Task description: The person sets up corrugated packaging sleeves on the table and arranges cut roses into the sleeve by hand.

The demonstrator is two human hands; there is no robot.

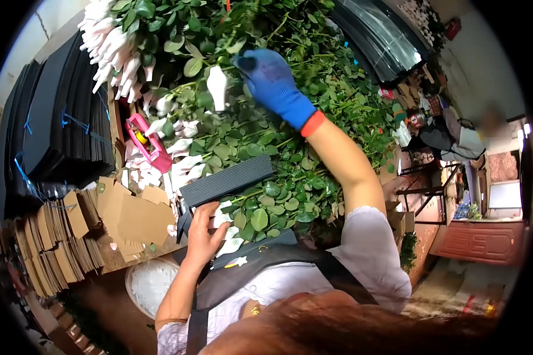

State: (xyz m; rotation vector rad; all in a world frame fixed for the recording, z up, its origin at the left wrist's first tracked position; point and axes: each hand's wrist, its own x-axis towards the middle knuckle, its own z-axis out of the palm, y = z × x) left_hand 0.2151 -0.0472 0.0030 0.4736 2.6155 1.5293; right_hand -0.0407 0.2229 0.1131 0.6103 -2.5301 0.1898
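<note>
My right hand (272, 80), in a blue glove with a red cuff, is closed around a leafy rose stem over the pile of greenery. A rose bud in a white net sleeve (217, 89) hangs beside its fingers. My bare left hand (204, 236) rests at the heads of several white-netted rose buds (222, 219), its thumb and fingers apart. Just above those fingers stands a flap of dark corrugated board (226, 179). Another dark corrugated edge (278, 241) lies close to my apron, with leafy stems between the two.
A pink tape dispenser (148, 144) stands left of the stems. Cardboard pieces (142, 220) lie at the table's left, near stacked dark boards (65, 112). More netted roses (112, 47) are piled at the back. A white bucket (151, 284) sits below the table edge.
</note>
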